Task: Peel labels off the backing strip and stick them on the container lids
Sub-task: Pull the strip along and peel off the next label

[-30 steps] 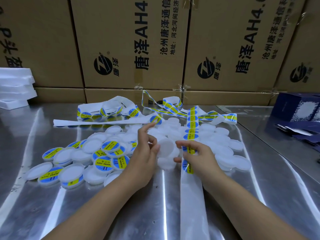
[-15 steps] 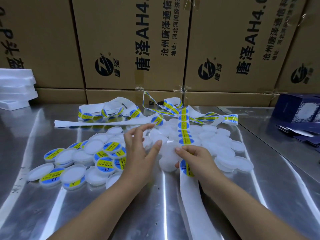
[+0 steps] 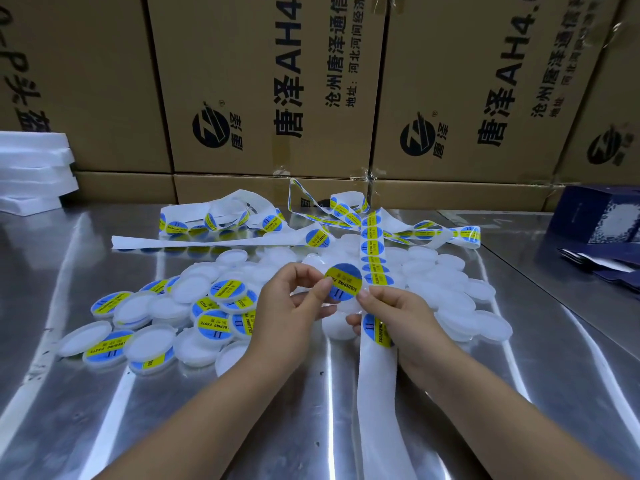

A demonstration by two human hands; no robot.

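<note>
A round blue and yellow label [image 3: 344, 282] is held up between both hands over the heap of lids. My right hand [image 3: 401, 320] pinches its right edge. My left hand [image 3: 291, 306] pinches a translucent lid [image 3: 341, 308] behind and just below the label, thumb on the label's left edge. The white backing strip [image 3: 375, 393] runs from under my right hand toward me and still carries labels farther back [image 3: 372, 237]. Labelled lids [image 3: 214, 323] lie to the left, plain white lids [image 3: 450, 292] to the right.
The work surface is a shiny metal table [image 3: 242, 427]. Loose coils of label strip [image 3: 221, 220] lie at the back. Cardboard boxes [image 3: 270, 91] wall the far side, white foam sheets [image 3: 31, 174] stack at far left, dark blue cartons [image 3: 595, 220] sit at right.
A label has come off the strip and now sits raised between both hands. My left hand lifted a lid from the heap and moved up to meet it.
</note>
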